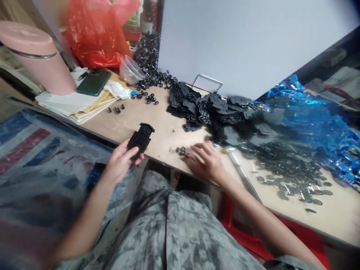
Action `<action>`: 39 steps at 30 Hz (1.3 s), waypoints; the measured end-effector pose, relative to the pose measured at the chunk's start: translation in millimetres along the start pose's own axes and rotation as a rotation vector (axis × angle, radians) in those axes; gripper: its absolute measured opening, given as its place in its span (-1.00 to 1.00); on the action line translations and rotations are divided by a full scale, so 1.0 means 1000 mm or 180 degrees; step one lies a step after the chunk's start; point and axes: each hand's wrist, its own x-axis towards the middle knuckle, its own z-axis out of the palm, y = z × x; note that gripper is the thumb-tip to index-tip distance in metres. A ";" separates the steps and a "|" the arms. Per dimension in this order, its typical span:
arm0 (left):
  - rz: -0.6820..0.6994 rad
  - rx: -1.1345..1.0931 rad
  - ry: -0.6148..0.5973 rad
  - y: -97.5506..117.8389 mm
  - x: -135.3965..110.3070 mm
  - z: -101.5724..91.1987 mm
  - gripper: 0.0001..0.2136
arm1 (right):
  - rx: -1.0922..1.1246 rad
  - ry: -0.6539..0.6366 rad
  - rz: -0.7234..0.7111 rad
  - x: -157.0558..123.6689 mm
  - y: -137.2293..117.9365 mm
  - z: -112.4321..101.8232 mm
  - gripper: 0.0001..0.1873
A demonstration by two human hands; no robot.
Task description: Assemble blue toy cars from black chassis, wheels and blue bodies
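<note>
My left hand is closed around a flat black plastic toy car chassis, held tilted above the table's front edge. The thumb lies across its face. To the right, my right hand is low over the table, with its fingers stretched and a little apart. By its fingertips is a small wheel-and-axle set, somewhat blurred; whether they touch it I cannot tell. Beyond both hands lies a heap of black chassis.
Loose wheels on axles spread over the right side, beside a metal-handled tool. More wheels pile up at the back. A pink tumbler, phone and red bag stand left. Blue shiny wrap lies at right.
</note>
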 end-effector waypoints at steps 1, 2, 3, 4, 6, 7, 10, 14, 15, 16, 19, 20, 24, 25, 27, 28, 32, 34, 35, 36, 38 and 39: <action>-0.0027 -0.0012 -0.0039 0.003 0.004 0.003 -0.70 | 0.0040 0.0017 0.0027 0.002 0.001 0.000 -0.75; -0.0035 -0.0009 -0.0068 0.005 0.007 0.005 -0.70 | 0.0082 -0.0041 0.0030 0.006 0.001 0.001 -0.73; -0.0020 0.0030 -0.0085 0.008 0.011 0.008 -0.69 | 0.0132 -0.0133 0.0024 0.010 0.001 0.001 -0.72; 0.0010 0.0108 -0.0087 0.009 0.014 0.009 -0.68 | 0.0202 -0.0232 0.0014 0.014 0.002 0.002 -0.69; 0.0079 0.0285 -0.0038 0.011 0.019 0.011 -0.66 | 0.0396 -0.0435 -0.0031 0.023 0.005 0.004 -0.63; 0.0093 0.0331 -0.0009 0.011 0.021 0.012 -0.65 | 0.0504 -0.0547 -0.0084 0.028 0.008 0.005 -0.60; -0.0010 0.0225 -0.0034 0.012 0.027 0.014 -0.66 | 0.0894 -0.0877 -0.0349 0.037 0.019 0.003 -0.67; -0.0226 0.0101 -0.0251 0.010 0.029 0.025 -0.68 | 0.1271 -0.0577 -0.0080 0.022 0.033 -0.008 -0.81; -0.0261 0.0185 -0.0324 0.009 0.030 0.030 -0.69 | 0.1260 -0.0372 0.0108 0.012 0.036 -0.012 -0.81; -0.0296 0.0311 -0.0407 0.007 0.032 0.035 -0.69 | 0.1171 -0.0128 0.0264 0.001 0.039 -0.015 -0.81; -0.0451 0.0736 -0.0660 -0.001 0.040 0.056 -0.66 | 0.0466 0.0420 0.0233 -0.037 0.047 -0.020 -0.79; -0.0516 0.0835 -0.0733 -0.004 0.044 0.064 -0.66 | 0.0212 0.0429 0.0046 -0.049 0.048 -0.021 -0.75; -0.0670 0.0907 -0.0972 -0.011 0.057 0.090 -0.67 | -0.0151 0.0148 -0.0746 -0.088 0.046 -0.024 -0.69; -0.0683 0.0851 -0.1038 -0.010 0.060 0.094 -0.68 | -0.0134 0.0149 -0.0814 -0.095 0.044 -0.026 -0.70; -0.0703 0.0754 -0.1142 -0.008 0.063 0.097 -0.69 | -0.0056 0.0246 -0.0737 -0.104 0.038 -0.029 -0.69; -0.0710 0.0760 -0.1167 -0.006 0.065 0.097 -0.69 | 0.0012 0.0332 -0.0577 -0.106 0.035 -0.031 -0.68; -0.0790 0.1193 -0.1111 -0.002 0.068 0.092 -0.64 | 0.0384 0.0395 0.0447 -0.099 0.028 -0.033 -0.65; -0.0882 0.1322 -0.1156 -0.001 0.068 0.091 -0.64 | 0.0482 0.0180 0.0745 -0.092 0.027 -0.031 -0.71; -0.0937 0.1304 -0.1227 0.000 0.067 0.091 -0.64 | 0.0521 0.0143 0.0810 -0.089 0.027 -0.029 -0.75; -0.0985 0.1246 -0.1309 0.001 0.066 0.091 -0.63 | 0.0578 0.0183 0.0854 -0.087 0.027 -0.029 -0.78; -0.1042 0.1107 -0.1465 0.001 0.063 0.093 -0.60 | 0.0750 0.0498 0.0947 -0.084 0.025 -0.029 -0.81; -0.1040 0.1060 -0.1519 0.001 0.062 0.094 -0.59 | 0.0855 0.0717 0.0985 -0.083 0.023 -0.032 -0.81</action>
